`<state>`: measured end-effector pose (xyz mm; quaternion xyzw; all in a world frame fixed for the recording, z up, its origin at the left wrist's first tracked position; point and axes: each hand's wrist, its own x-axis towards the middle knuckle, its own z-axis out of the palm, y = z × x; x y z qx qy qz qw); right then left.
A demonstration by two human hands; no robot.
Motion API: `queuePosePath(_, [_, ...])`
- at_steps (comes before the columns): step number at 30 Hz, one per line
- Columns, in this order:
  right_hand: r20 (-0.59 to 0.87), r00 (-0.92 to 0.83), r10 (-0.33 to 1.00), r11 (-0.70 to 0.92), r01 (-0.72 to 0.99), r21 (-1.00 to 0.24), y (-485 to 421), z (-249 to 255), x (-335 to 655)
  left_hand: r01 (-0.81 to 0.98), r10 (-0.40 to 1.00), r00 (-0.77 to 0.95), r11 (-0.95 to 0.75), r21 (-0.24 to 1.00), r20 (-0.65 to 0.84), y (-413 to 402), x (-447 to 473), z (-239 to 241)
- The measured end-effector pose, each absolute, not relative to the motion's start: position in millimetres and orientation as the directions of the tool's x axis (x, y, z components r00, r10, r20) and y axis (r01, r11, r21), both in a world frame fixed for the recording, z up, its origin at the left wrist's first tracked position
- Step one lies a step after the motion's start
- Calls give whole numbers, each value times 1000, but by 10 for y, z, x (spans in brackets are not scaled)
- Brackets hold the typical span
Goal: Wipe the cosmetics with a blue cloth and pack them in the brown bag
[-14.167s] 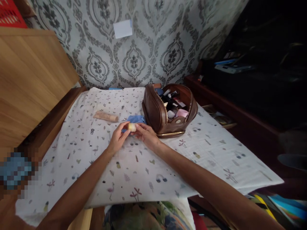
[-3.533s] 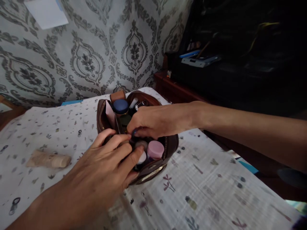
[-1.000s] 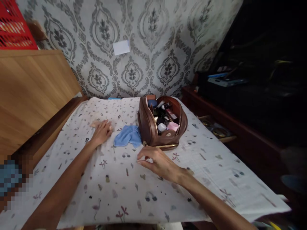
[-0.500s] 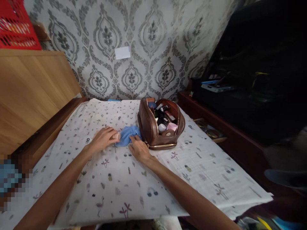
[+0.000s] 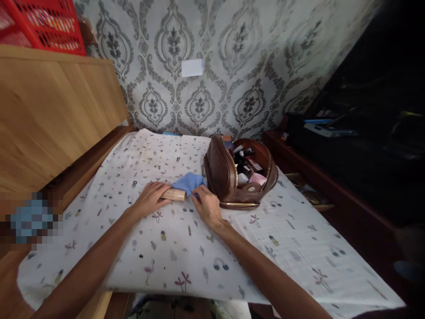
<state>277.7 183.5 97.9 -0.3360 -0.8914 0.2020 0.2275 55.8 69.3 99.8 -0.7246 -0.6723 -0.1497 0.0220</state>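
Two bare hands work close together over a white printed cloth (image 5: 172,241) spread on the table. The left hand (image 5: 153,198) is wrapped around a beige squeeze tube (image 5: 175,194), palm down, the thumb along the near side and the fingers over the far side. The tube lies on its side, its capped end pointing right towards the other hand, just in front of a crumpled blue cloth (image 5: 188,182). The right hand (image 5: 207,204) has its thumb and fingertips pinched together on the near right edge of that blue cloth, though the contact itself is small and partly hidden by the fingers.

Just right of the blue cloth stands a brown leather-look cosmetic bag (image 5: 222,175), upright, its top unzipped and spread wide. Inside, packed tightly, are a jar with a white lid (image 5: 242,178), a pink-lidded jar (image 5: 258,178) and several dark containers. A gold zip (image 5: 239,204) runs along the bag's lower front. Behind everything rises grey damask wallpaper (image 5: 215,106) with a white paper (image 5: 192,68) on it; a red plastic basket (image 5: 61,27) sits upper left, above a wooden panel (image 5: 59,102)
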Motion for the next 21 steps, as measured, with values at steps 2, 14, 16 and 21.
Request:
queuePosePath(2, [349, -666, 660, 722, 432, -541, 1777, 1027, 2790, 980, 962, 13, -67, 189, 271, 705, 546, 957])
queuePosePath(14, [450, -613, 649, 684, 212, -698, 1613, 813, 2500, 990, 949, 3, -47, 131, 315, 712, 663, 908])
queuePosePath(16, [383, -614, 690, 634, 256, -730, 1677, 727, 2491, 988, 931, 13, -68, 139, 365, 695, 664, 876])
queuePosePath(21, [378, -635, 674, 681, 334, -651, 1773, 704, 2554, 983, 883, 61, -133, 125, 466, 651, 670, 836])
